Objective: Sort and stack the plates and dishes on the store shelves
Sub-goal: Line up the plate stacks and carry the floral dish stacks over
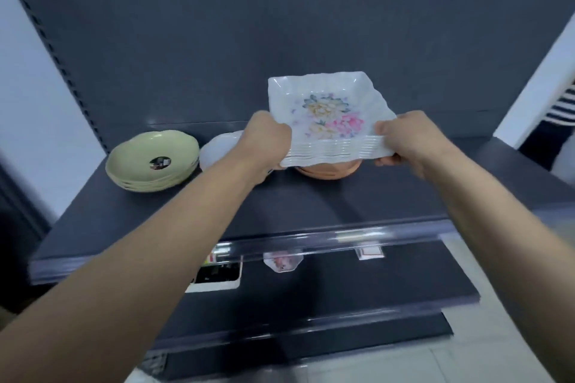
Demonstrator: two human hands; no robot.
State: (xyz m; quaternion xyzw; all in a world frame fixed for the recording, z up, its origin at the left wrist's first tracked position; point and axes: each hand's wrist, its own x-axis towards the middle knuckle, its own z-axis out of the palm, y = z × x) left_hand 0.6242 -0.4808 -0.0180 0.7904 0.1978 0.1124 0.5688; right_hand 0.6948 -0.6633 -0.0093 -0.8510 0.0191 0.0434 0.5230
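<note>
Forearms (155, 258) up front; left hand (267, 140) and right hand (404, 140) each clamped one side of the floral plate stack (326, 115), held over orange bowls (329, 169) on shelf (311, 202). Tilt could slide plates off.

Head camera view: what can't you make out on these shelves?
Brown dishes: head view, mostly hidden under the held floral plates; count unclear.
White dish: head view, blurred, partly behind the left hand.
Lower-shelf item: head view, blurred behind the clear rail.
</note>
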